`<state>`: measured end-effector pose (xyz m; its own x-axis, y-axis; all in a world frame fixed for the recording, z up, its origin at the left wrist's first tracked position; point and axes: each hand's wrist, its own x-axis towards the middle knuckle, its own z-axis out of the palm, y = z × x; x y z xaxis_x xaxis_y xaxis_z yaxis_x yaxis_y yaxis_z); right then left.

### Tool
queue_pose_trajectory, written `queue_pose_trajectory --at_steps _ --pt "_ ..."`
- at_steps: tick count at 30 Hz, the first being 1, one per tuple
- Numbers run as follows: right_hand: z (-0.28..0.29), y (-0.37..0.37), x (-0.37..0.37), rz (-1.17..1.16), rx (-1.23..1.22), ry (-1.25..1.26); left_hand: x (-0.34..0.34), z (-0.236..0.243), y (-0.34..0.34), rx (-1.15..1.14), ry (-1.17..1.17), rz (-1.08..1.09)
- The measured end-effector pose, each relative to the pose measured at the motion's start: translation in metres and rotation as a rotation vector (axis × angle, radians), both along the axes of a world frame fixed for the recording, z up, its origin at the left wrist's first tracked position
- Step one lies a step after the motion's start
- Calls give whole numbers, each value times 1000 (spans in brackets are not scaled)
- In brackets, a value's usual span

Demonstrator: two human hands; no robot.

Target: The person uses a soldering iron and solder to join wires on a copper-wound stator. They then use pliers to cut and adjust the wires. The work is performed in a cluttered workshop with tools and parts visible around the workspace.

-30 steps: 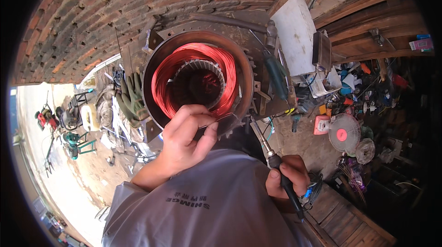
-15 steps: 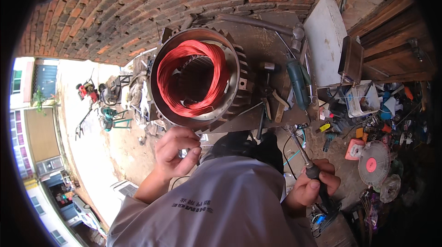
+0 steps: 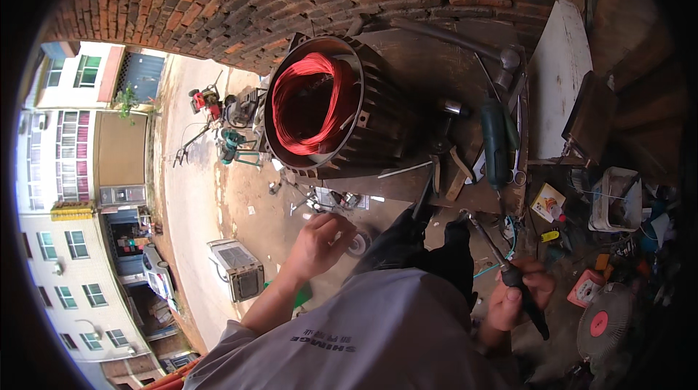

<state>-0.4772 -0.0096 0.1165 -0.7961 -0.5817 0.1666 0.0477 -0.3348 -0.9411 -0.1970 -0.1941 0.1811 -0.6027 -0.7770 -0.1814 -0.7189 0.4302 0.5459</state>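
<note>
Soldering iron (image 3: 511,272) is gripped in R hand (image 3: 502,306), fingers closed; tip near bench (image 3: 429,52) edge, apart from red windings (image 3: 285,114) in motor housing (image 3: 385,117) atop bench. L hand (image 3: 323,244): fingers curled, contents can't be told. Prob. paused; for winding contact, tip must be brought over.

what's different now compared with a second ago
The left hand has drawn back from the red wire coil and is now apart from it; whether it still pinches anything thin is unclear. The view has swung left, showing more of the buildings. The right hand still holds the soldering iron, and the coil still sits in the metal housing.
</note>
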Motion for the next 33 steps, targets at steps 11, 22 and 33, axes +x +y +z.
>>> queue_pose_trajectory --at_steps 11,22,33 --pt "-1 -26 -12 271 -141 111 -2 -1 33 -48 -31 -2" --pt "13 -29 22 313 -199 168 48 -19 59 -50 107 110" --pt "22 -3 109 447 -147 -37 167 -29 70 -266 289 559"
